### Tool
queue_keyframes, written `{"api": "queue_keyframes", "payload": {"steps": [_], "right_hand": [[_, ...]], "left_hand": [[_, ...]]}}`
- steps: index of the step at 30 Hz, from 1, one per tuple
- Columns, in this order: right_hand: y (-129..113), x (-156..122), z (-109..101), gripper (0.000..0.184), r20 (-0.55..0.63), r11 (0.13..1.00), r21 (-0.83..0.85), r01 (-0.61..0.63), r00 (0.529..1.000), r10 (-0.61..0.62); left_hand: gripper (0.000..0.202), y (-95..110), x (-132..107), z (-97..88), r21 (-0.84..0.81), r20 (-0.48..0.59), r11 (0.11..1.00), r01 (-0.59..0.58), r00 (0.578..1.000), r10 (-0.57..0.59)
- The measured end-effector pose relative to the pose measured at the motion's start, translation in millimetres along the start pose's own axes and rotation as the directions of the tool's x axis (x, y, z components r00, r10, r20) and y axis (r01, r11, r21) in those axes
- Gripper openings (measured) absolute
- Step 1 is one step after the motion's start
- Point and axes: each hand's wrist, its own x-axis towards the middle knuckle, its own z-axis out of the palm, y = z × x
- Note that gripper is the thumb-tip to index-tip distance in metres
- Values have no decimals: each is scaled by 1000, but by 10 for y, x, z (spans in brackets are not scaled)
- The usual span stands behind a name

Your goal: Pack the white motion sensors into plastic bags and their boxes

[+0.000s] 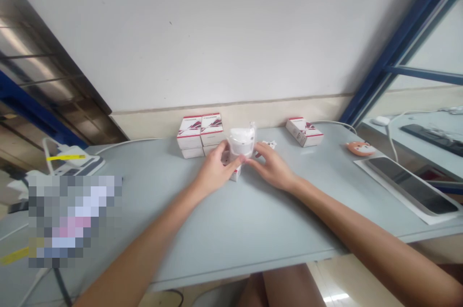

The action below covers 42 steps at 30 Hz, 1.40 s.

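Together, both hands (214,169) (274,168) clasp a rounded white object (241,142) wrapped in glossy, crinkled translucent plastic (252,129).

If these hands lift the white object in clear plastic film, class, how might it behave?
The white object in clear plastic film may slip, since the wrapping looks shiny. The film's loose corner would probably flop, standing out from the body. That body seems stiffer, showing a rounded form between left hand and right hand.

Glossy, crinkled plastic wrapper (241,135), smooth cardboard boxes (191,142), smooth matt tabletop (217,230).
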Motion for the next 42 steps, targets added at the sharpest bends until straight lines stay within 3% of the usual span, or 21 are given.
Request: {"api": "queue_keyframes", "payload": {"steps": [4,8,11,16,20,23,27,34,42], "right_hand": [[-26,-27,-33,32,23,999,-42,29,999,-28],[-187,-41,-80,45,-62,992,57,-112,991,115],[-278,-40,-74,48,-35,981,150,-122,991,129],[-247,-42,-43,36,-15,954,210,-213,975,221],[-266,-37,-70,49,40,937,265,-230,973,227],[-300,-24,-89,47,63,921,301,-247,969,239],[-263,-2,-83,38,79,844,414,-340,938,339],[-221,23,-131,31,58,721,571,-393,895,442],[-228,-56,-132,61,197,660,630,-409,907,373]], "left_hand": [[54,86,-5,7,-140,-11,988,71,997,-73],[55,203,3,-13,-360,-58,916,179,975,-213],[54,223,7,-46,-478,-61,852,213,960,-274],[49,193,14,-77,-558,17,797,231,963,-268],[41,245,14,-73,-661,96,707,251,963,-252],[34,286,5,-63,-724,138,640,256,963,-230],[36,278,-5,-54,-766,151,590,256,963,-222],[31,269,-3,-63,-804,116,547,235,963,-244],[37,256,-20,-1,-761,59,612,213,963,-262]]}}
